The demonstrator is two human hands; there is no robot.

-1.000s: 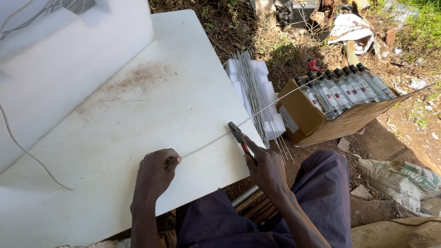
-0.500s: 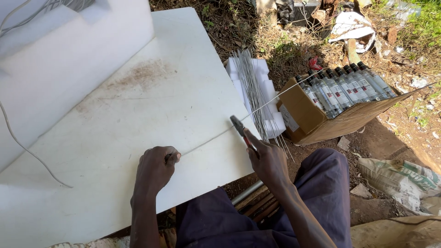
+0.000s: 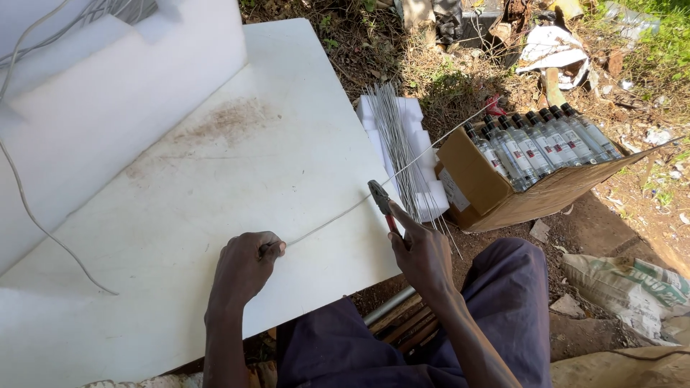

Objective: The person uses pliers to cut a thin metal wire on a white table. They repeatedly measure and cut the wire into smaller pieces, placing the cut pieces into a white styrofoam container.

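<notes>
The white bench [image 3: 215,187] takes up most of the view, a flat pale board with a brownish smear near its middle and a raised white block along its far side. Off its right edge, on the bare ground, a cardboard box [image 3: 478,183] lies tipped open, packed with clear bottles [image 3: 546,140] in rows. Between box and bench sits a white foam piece [image 3: 413,144] carrying a sheaf of cut wire lengths [image 3: 395,136], all about the same length and laid side by side.

A long wire [image 3: 338,215] runs slantwise from the left hand, across the bench's corner, past the plier head and on toward the box. The left hand [image 3: 244,269] is curled into a fist, its fingers pinching the near end of the wire against the board. The right hand [image 3: 424,255] grips the red handles of a pair of pliers [image 3: 381,201], fingers wrapped round them, the forefinger stretched along the tool. The plier head sits right at the wire; from here I can't quite tell if it has bitten yet.

To my eye this is the cutting step: a length measured off and held taut, the cutter at the mark. What it calls for is a firm squeeze with the wire kept tight, so the piece matches the sheaf.
</notes>
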